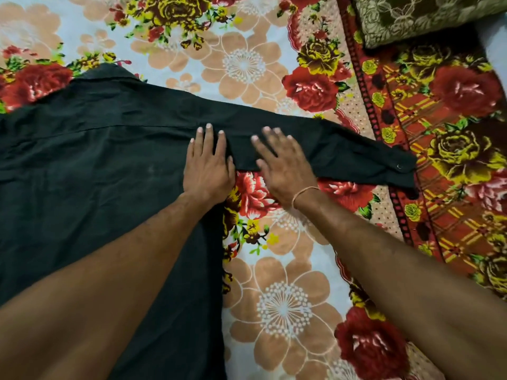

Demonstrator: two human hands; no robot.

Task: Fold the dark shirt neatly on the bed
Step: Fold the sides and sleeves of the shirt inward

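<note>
A dark shirt (90,149) lies spread flat, back side up, on a bed covered by a floral bedsheet (282,270). The shirt's body fills the space to the left of both hands, its collar (107,74) up and to the left of them.

The left hand (208,165) rests palm down where the sleeve joins the body, fingers spread flat; its grip is apart and clamps nothing. Just to its right, the right hand (282,165) lies palm down on the sleeve (343,154), fingers splayed and slightly blurred. Its grip is also apart, pressing rather than pinching. A thin thread band (304,192) circles that wrist.

Beyond the right hand the sleeve stretches away to the right, ending at a buttoned cuff (400,168) that reaches the red patterned border of the sheet. Far up and to the right sits a patterned pillow (422,17).

This looks like smoothing before the sleeve is folded in. The risk: the sleeve shows soft wrinkles, and flat palms sliding over loose cloth could drag it into new creases or pull the shoulder seam askew, leaving an uneven fold.
</note>
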